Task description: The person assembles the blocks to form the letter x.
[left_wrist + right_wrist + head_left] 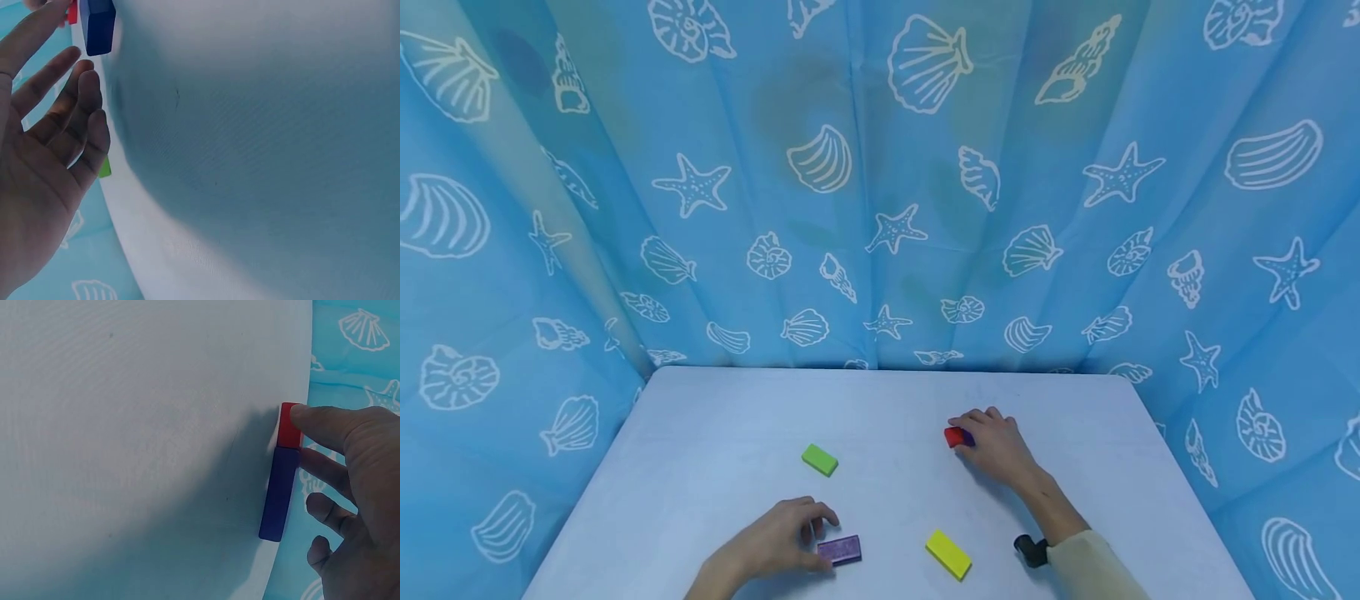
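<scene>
In the head view my right hand (998, 446) is at the far right of the table, thumb and index finger pinching a small red block (953, 437). A dark purple block (279, 494) lies end to end against the red one in the right wrist view; the other fingers are bent and free of it. My left hand (775, 537) is at the near side, fingers loosely bent around a second purple block (842, 550). Its thumb tip is right at that block's near edge, while the fingertips stand apart above it.
A green block (820, 460) lies on the white table (880, 408) beyond my left hand. Between the two arms is a yellow block (948, 555). A small black device (1032, 551) sits at the right wrist by the sleeve. A blue shell-patterned curtain (865, 208) surrounds the table.
</scene>
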